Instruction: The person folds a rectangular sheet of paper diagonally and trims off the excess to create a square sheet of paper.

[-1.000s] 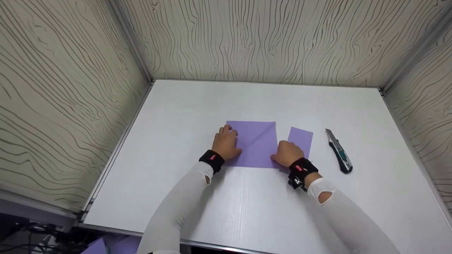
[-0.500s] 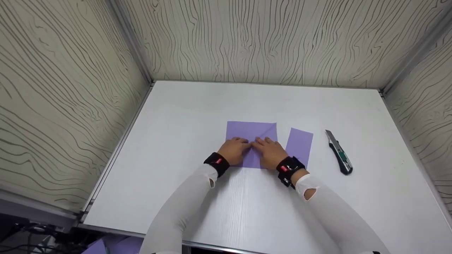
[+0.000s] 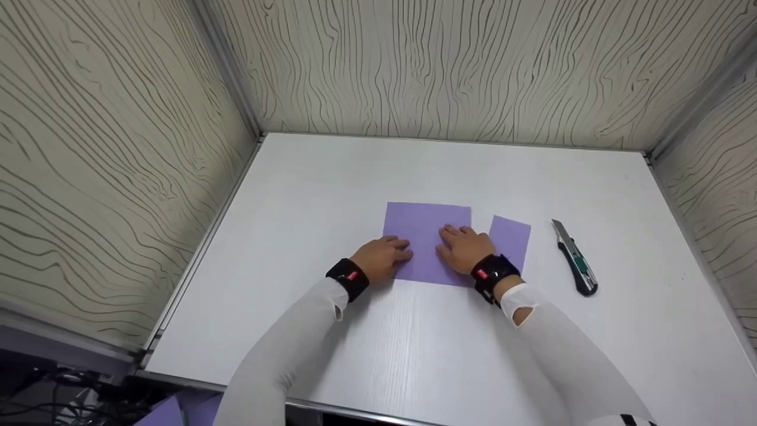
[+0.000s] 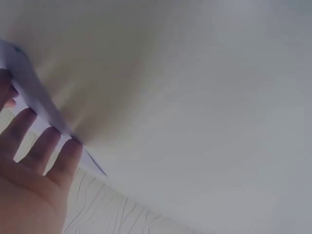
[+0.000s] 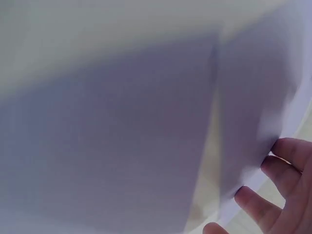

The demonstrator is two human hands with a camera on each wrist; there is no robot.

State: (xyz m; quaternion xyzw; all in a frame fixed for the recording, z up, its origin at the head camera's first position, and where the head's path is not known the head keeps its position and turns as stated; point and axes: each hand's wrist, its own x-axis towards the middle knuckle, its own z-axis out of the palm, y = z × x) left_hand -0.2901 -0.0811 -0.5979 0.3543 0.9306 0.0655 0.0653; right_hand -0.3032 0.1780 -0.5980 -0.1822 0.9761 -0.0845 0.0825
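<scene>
A square purple sheet of paper (image 3: 427,222) lies flat on the white tabletop. My left hand (image 3: 378,259) rests on its left side, near the lower corner. In the left wrist view the fingers of my left hand (image 4: 39,161) are extended, their tips touching the paper (image 4: 29,87). My right hand (image 3: 466,248) lies on the sheet's right side with the fingers spread. Seen from the right wrist, the right hand's fingertips (image 5: 248,195) touch the purple sheet (image 5: 253,97). A narrower purple paper strip (image 3: 511,236) lies to the right, partly covered by my right wrist.
A utility knife (image 3: 575,257) with its blade out lies right of the strip, blade towards the back. Wood-patterned panels (image 3: 414,71) wall the table (image 3: 331,171) at the back and sides. Purple paper (image 3: 171,412) and dark cables (image 3: 65,390) sit below the front left edge.
My hands first stood at the sheet's two sides, then met at its middle, and now lie apart again. The diagonal crease seen earlier no longer shows clearly. Strip and knife stay put.
</scene>
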